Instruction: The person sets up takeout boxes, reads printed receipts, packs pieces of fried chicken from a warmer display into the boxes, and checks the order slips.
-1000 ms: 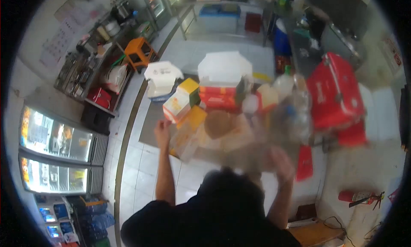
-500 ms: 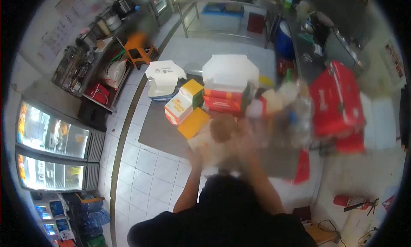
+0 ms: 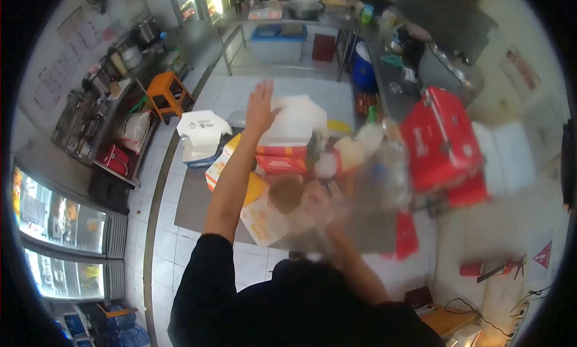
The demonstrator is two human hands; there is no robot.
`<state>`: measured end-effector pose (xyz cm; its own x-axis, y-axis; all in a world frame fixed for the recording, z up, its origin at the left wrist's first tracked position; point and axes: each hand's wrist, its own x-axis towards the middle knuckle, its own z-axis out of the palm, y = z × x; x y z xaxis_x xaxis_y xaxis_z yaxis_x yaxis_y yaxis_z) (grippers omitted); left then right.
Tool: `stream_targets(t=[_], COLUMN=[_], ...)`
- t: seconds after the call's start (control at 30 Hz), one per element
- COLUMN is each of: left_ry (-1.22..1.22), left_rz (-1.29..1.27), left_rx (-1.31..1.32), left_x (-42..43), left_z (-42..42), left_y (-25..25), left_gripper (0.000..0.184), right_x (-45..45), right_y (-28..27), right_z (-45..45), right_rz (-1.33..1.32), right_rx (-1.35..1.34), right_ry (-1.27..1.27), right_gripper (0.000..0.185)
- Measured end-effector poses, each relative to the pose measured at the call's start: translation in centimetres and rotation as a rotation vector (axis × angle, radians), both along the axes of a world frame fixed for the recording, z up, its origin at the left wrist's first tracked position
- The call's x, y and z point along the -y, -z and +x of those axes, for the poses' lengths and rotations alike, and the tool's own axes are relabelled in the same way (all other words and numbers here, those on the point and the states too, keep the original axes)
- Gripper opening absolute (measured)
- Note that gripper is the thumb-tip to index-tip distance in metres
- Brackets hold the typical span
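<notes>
My left hand (image 3: 261, 109) is stretched far forward with its fingers extended, holding nothing. It overlaps the left edge of a white box lid (image 3: 297, 121) that stands raised. My right hand (image 3: 327, 205) is smeared by motion, close beside a brown round thing (image 3: 285, 193) whose kind I cannot make out. Under that lies a white printed sheet or flattened packet (image 3: 258, 224) at the near edge of the table. My left forearm partly covers a yellow-and-white printed carton (image 3: 215, 174) and a yellow flat piece (image 3: 255, 189).
On the steel table (image 3: 192, 205), an open blue-and-white box (image 3: 201, 136) stands at the left and red boxes (image 3: 279, 162) in the middle. Blurred clear plastic items (image 3: 393, 172) crowd the right. Beyond them is a large red bag (image 3: 442, 139). An orange stool (image 3: 167, 93) stands on the floor.
My left hand has left the white sheet and reached forward to the raised box lid. My right hand stays near the brown round thing. The whole view has shifted left.
</notes>
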<state>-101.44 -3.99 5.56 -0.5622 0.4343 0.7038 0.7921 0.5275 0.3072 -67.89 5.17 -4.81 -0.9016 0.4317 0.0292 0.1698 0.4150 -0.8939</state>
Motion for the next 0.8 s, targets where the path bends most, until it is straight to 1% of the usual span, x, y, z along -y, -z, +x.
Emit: stream_targets(t=[0.03,0.07,0.13,0.2,0.23,0.27,0.3,0.37,0.4,0.43,0.47,0.5,0.53,0.57,0.6,0.67,0.73,0.77,0.8], left_ry=[-0.003,0.004,0.038,0.029,0.051,0.072,0.092,0.252,0.261,0.183,0.094,0.081,0.116,0.159,0.144,0.088,0.021,0.035,-0.077], left_rz=[-0.156,-0.141,-0.579,-0.454,-0.449,-0.449,-0.462,-0.396,-0.419,-0.582,-0.734,-0.735,-0.719,-0.709,-0.71,-0.548,-0.522,-0.504,-0.501], left_rx=[-0.026,-0.05,0.122,-0.2,-0.251,-0.294,-0.291,0.029,0.042,0.151,0.256,0.262,0.13,0.004,0.009,0.016,-0.124,-0.161,-0.113], left_x=[-1.5,-2.3,-3.3,-3.4,-2.9,-2.2,-1.8,-0.9,-1.0,-1.0,-1.2,-1.7,-1.7,-1.6,-1.5,-2.1,-2.1,-2.5,-3.4], left_z=[-1.7,-2.9,-4.6,-4.8,-3.6,-2.3,-2.4,-2.9,-1.6,0.3,1.3,1.5,1.8,2.8,3.6,4.7,4.9,6.4,8.7], left_y=[0.6,1.2,2.6,4.2,3.6,2.3,1.7,0.7,-1.9,-6.0,-8.4,-9.0,-9.5,-9.9,-10.9,-14.0,-14.3,-16.8,-18.4], left_gripper=[0.068,0.068,0.059,0.044,0.039,0.034,0.034,0.031,0.031,0.028,0.025,0.025,0.021,0.017,0.017,0.015,0.014,0.015,0.014], right_x=[0.6,1.3,-4.1,-4.1,-3.9,-5.9,-8.0,-9.2,-9.3,-10.6,-11.8,-13.0,-13.4,-12.4,-13.3,-13.7,-14.4,-15.3,-16.3], right_y=[-2.9,-5.7,6.5,-0.4,-4.6,-6.3,3.7,-0.5,-1.7,0.8,3.4,6.1,8.6,9.3,9.8,3.9,0.6,1.8,3.0], right_z=[0.6,1.2,4.7,10.8,13.8,16.5,22.2,27.5,30.0,33.1,36.2,39.4,41.7,43.5,44.8,43.3,43.8,45.9,48.0], right_rz=[0.369,0.74,0.504,0.002,-0.214,-0.06,0.304,-0.175,-0.095,-0.228,-0.362,-0.491,-0.577,-0.669,-0.666,-0.602,-0.595,-0.672,-0.749], right_rx=[-0.009,-0.005,-0.089,0.184,0.309,0.615,0.478,0.44,0.516,0.444,0.369,0.296,0.223,0.159,0.15,0.193,0.19,0.131,0.073], right_ry=[0.04,0.139,-0.105,-0.012,0.086,0.135,0.201,0.482,0.573,0.603,0.636,0.672,0.682,0.698,0.707,0.732,0.733,0.732,0.731], right_gripper=[0.039,0.04,0.044,0.046,0.048,0.048,0.045,0.044,0.04,0.036,0.031,0.026,0.026,0.026,0.027,0.028,0.03,0.033,0.035])
